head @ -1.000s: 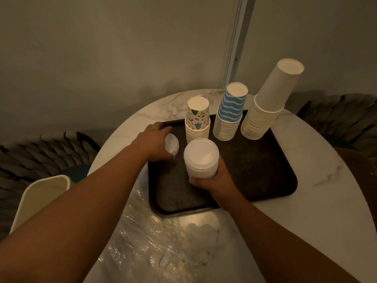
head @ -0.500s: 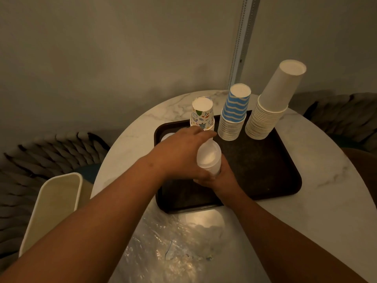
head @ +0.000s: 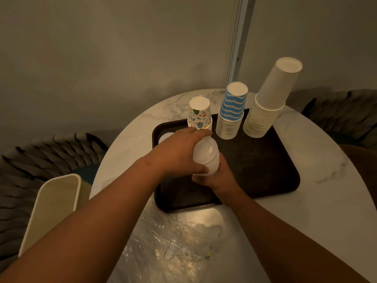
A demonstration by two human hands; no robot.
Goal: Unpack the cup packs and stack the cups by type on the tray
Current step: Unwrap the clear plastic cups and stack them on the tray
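The left hand (head: 179, 152) has crossed from the tray's (head: 265, 160) corner onto the white cup stack (head: 206, 158), fingers wrapping its top; the right hand (head: 216, 178) grips its base, axis upright.

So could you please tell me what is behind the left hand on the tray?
Behind the left hand, the patterned cup stack stands on the tray; its lower cups are covered. A small white object peeks out at the far left corner, mostly hidden.

Three cup stacks (head: 231, 117) line the tray's (head: 265, 160) far edge; wrapping (head: 173, 242), apparently, lies before it.
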